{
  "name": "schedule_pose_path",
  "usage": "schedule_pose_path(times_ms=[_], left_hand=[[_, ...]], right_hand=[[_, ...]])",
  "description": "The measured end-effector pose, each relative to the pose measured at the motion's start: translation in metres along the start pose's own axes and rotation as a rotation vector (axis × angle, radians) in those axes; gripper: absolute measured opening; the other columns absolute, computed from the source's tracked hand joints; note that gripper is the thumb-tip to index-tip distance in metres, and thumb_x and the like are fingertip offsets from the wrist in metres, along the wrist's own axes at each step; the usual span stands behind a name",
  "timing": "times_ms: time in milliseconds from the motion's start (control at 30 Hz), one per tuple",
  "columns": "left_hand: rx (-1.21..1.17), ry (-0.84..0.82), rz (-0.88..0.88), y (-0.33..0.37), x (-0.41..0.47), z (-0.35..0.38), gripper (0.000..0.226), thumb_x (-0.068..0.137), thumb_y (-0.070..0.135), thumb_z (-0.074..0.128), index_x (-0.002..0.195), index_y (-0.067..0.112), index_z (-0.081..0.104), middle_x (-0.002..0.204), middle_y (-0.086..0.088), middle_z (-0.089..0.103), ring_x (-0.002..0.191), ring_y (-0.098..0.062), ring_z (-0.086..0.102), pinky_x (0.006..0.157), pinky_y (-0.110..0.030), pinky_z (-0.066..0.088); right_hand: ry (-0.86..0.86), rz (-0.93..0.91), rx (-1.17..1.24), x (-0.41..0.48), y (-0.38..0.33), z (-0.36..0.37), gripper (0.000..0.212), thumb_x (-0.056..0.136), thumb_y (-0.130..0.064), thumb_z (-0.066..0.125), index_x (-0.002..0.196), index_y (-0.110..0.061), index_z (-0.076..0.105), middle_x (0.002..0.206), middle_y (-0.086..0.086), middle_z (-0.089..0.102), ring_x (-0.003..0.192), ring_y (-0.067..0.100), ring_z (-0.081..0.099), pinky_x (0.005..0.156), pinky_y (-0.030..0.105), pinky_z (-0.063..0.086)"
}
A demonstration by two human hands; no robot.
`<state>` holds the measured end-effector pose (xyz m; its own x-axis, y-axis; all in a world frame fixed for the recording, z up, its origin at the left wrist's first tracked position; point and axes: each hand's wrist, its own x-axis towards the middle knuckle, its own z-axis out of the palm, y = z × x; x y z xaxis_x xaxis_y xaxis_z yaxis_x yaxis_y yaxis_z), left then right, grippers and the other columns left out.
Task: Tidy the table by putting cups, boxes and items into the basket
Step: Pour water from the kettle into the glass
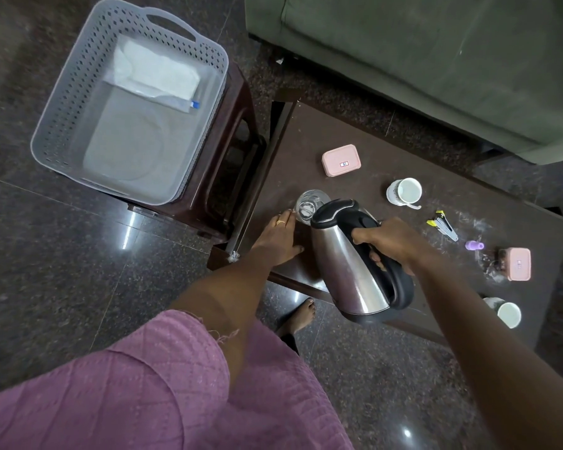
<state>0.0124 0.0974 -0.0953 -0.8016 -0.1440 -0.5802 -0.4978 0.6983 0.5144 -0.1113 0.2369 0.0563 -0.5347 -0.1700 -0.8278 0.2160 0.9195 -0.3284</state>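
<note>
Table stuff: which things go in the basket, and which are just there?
For the job: basket, glass, kettle, two pink boxes, two white cups, stapler, small purple item.

Just there: sofa, stool, floor.

The pink box (341, 159) bears a small label, apparently reading "18".

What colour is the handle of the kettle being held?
Black. The kettle has a shiny steel body with a black handle and lid, seen clearly in the head view.
</note>
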Motion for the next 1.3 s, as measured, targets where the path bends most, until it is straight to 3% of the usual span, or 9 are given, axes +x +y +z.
schedule_pose_path(times_ms=[1300], left_hand=[[0.102,-0.028,0.012,-0.002,0.002,0.009,0.087,0.086,0.037,0.060,0.147,0.001,0.009,0.157,-0.014,0.012,0.145,-0.028,0.014,0.120,-0.039,0.016]], right_hand=[[-0.013,0.040,-0.049,-0.003,-0.003,-0.007,0.025,0.054,-0.028,0.064,0.041,-0.010,0.053,0.037,0.009,0.049,0.033,0.020,0.041,0.038,0.022,0.039]])
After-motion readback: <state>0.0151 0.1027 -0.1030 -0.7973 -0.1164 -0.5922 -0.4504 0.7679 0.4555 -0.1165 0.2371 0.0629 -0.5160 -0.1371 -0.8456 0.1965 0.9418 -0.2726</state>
